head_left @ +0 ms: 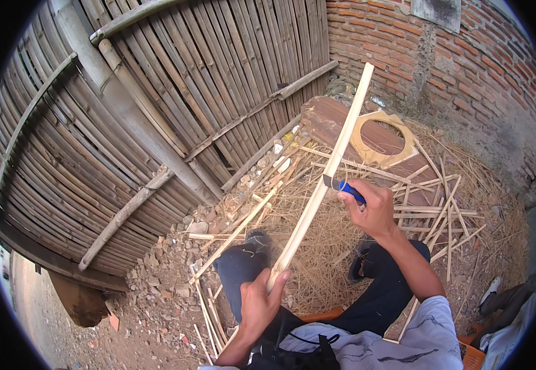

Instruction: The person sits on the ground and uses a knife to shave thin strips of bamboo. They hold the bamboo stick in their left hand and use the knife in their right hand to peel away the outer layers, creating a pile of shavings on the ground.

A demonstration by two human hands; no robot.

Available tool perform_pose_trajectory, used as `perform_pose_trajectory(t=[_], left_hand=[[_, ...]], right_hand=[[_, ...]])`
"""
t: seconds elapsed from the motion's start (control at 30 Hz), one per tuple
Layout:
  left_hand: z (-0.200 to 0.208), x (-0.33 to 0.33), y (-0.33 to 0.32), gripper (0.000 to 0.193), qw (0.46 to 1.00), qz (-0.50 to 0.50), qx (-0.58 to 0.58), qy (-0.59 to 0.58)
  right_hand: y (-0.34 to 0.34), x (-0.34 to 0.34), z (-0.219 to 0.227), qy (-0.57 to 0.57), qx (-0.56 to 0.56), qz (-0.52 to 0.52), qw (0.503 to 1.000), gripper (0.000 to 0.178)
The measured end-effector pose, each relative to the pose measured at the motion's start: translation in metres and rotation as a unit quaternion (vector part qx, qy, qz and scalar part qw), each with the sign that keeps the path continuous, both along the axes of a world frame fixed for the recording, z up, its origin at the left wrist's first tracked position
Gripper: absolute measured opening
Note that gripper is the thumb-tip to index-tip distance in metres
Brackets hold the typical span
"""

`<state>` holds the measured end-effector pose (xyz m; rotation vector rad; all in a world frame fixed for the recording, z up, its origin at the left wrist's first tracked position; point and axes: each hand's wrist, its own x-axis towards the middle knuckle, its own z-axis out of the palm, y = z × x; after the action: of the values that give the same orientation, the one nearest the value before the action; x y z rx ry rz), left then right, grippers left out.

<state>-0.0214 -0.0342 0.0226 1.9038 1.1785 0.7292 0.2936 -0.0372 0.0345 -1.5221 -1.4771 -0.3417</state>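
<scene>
A long pale split-bamboo strip [343, 135] slants up and away from between my knees. My left hand [259, 303] is closed round its near end, low in the view. In my right hand [371, 206] is a knife [352, 192] with a blue handle. Its short dark blade lies against the strip about midway along. A thin curl, perhaps a shaving, shows beside the blade. Below the strip, a heap of fine straw-coloured shavings [323, 246] covers the ground between my feet.
Ahead lies a brown board [323, 114] bearing a wooden panel [358, 137] with a round hole. Thin strips [450, 234] are scattered at right. A bamboo wall [175, 80] rises at left, a brick wall [397, 49] behind. Another person's leg [507, 305] and an orange crate [471, 356] show at right.
</scene>
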Motion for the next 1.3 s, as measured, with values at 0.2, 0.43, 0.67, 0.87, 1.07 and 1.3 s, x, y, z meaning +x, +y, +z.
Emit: perform_pose_trajectory(t=[0.2,0.43,0.67,0.87,1.07,1.3], left_hand=[[-0.021,-0.041,-0.019,0.036,0.997,-0.026,-0.055,0.049],[-0.051,-0.077,0.001,0.039,0.995,0.058,-0.085,-0.006],[-0.051,-0.087,0.011,0.043,0.979,0.059,-0.161,-0.109],[-0.054,-0.071,0.017,0.039,0.971,0.010,-0.192,-0.140],[-0.054,-0.047,0.017,0.038,0.976,-0.068,-0.173,-0.113],[-0.015,-0.026,0.018,0.026,0.992,-0.119,-0.046,0.013]], right_hand=[[0.023,0.137,0.007,0.115,0.020,-0.206,0.971,0.042],[0.012,0.148,-0.014,0.111,-0.282,-0.149,0.941,0.039],[0.011,0.112,-0.006,-0.104,-0.481,-0.135,0.860,0.050],[0.013,0.065,0.013,0.115,-0.265,0.002,0.957,0.042],[-0.008,-0.011,0.021,0.408,-0.227,0.212,0.859,0.046],[-0.016,-0.017,0.003,0.460,-0.148,0.163,0.860,0.031]])
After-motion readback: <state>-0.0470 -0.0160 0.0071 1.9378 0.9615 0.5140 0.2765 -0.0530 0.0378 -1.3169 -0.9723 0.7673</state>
